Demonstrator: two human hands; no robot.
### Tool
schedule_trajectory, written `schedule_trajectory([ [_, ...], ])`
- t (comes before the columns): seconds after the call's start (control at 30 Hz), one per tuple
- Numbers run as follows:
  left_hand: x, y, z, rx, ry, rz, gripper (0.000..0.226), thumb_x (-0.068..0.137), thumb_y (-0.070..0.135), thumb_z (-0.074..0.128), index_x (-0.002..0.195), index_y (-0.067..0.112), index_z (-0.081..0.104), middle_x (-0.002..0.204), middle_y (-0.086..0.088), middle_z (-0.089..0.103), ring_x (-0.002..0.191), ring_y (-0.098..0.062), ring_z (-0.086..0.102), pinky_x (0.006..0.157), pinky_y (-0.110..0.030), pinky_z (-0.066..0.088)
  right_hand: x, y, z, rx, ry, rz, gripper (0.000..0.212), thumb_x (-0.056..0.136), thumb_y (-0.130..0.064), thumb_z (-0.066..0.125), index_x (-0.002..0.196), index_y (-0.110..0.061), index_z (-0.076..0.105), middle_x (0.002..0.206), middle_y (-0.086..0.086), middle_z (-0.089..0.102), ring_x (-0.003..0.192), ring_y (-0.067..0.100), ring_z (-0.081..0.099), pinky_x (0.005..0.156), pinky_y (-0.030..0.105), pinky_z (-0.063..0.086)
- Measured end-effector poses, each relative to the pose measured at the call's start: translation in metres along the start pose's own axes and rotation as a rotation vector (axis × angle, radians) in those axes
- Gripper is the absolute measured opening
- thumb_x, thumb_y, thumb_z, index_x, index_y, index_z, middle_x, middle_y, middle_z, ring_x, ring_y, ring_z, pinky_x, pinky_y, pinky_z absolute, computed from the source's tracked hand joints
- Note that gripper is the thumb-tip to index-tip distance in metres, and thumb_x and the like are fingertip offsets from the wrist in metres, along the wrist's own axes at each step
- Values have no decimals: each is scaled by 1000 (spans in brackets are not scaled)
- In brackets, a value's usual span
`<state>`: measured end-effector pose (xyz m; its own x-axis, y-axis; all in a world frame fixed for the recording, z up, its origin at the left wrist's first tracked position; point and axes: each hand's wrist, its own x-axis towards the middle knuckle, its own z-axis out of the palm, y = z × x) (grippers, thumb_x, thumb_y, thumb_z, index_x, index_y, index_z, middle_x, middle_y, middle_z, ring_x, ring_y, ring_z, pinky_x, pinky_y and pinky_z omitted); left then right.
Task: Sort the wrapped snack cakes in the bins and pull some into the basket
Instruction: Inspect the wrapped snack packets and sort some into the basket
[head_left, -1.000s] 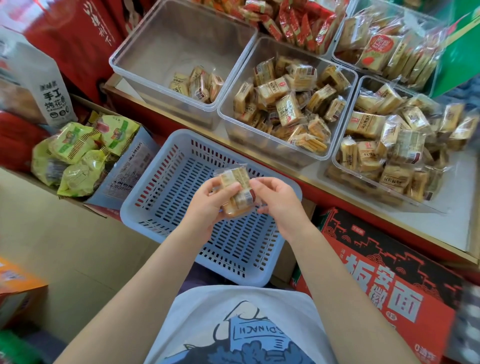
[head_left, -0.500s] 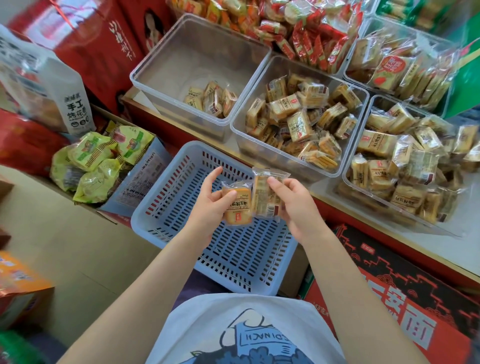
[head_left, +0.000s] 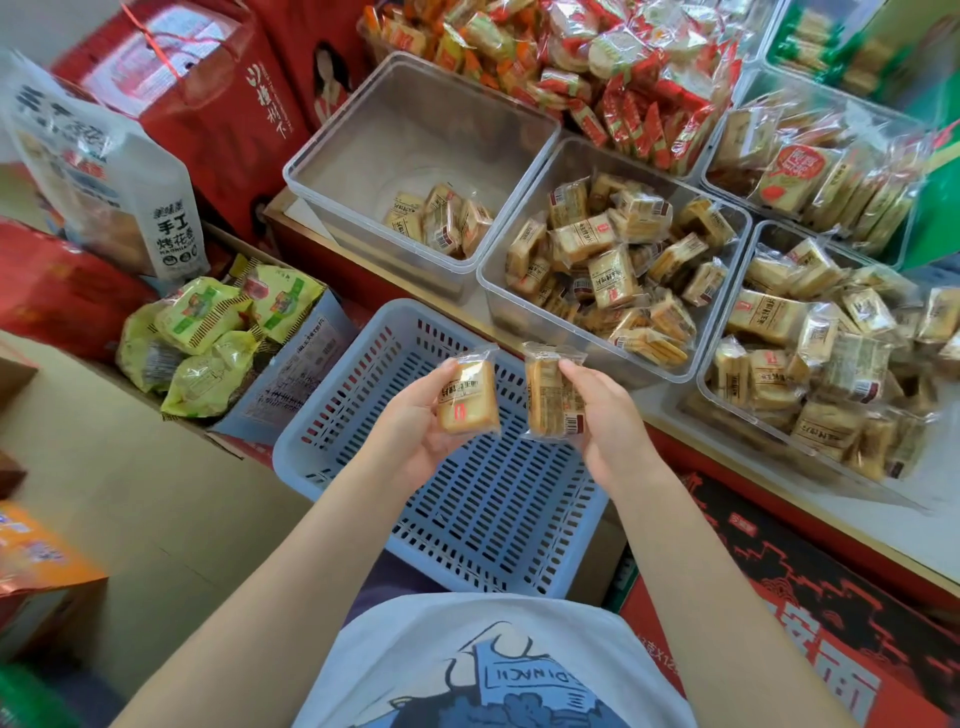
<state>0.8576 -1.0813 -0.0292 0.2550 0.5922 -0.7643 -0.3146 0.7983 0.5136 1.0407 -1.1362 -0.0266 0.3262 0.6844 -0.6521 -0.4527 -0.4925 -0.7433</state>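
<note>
My left hand (head_left: 415, 431) holds a wrapped snack cake (head_left: 467, 397) face up over the blue slotted basket (head_left: 493, 514). My right hand (head_left: 602, 415) grips a second wrapped cake (head_left: 550, 395) on edge, a little to the right of the first. The two cakes are apart. No cakes lie in the basket. Behind it stand three clear bins: the left bin (head_left: 363, 156) with a few cakes (head_left: 441, 218), the middle bin (head_left: 498, 291) about half full of cakes (head_left: 613, 260), and the right bin (head_left: 727, 395) piled with them.
A cardboard box of green snack bags (head_left: 208, 332) sits left of the basket, with a white bag (head_left: 104, 171) and red gift boxes (head_left: 208, 93) behind. Red-wrapped snacks (head_left: 597, 67) fill the back bins. A red and black carton (head_left: 831, 597) lies at lower right.
The two cakes were held together in both hands; now they are separated, one in each hand, and lifted slightly. The view has shifted so the bins sit lower in frame.
</note>
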Motion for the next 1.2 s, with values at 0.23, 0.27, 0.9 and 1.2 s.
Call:
schedule_trajectory([
  [0.23,20,15,4,38,38,5,32,101,11,62,132,5,56,110,-16,75,96,-27,76,66,-39,65,5,-17,7,118,-47,38,17,103,-7,51,112,-6,65,113,19,69,108,30,65,106,49,48],
  [0.27,22,17,4,56,14,23,34,100,8,61,134,6,55,112,-16,75,96,-27,77,67,-37,64,8,-22,8,133,-62,35,18,103,-6,50,112,-5,65,115,20,69,108,31,64,107,51,47],
  [0.9,123,143,36,581,112,509,54,90,19,78,139,23,55,123,2,67,108,-14,68,96,-33,57,134,-102,139,-279,-173,-183,42,106,-24,53,147,-19,46,130,10,66,113,26,69,94,48,59],
  [1.2,147,112,36,1172,337,1026,29,94,31,67,113,10,73,110,-2,55,105,-22,56,93,-31,46,148,-105,89,-278,-20,-119,16,105,-16,53,117,-17,63,111,8,70,86,18,75,78,33,63],
])
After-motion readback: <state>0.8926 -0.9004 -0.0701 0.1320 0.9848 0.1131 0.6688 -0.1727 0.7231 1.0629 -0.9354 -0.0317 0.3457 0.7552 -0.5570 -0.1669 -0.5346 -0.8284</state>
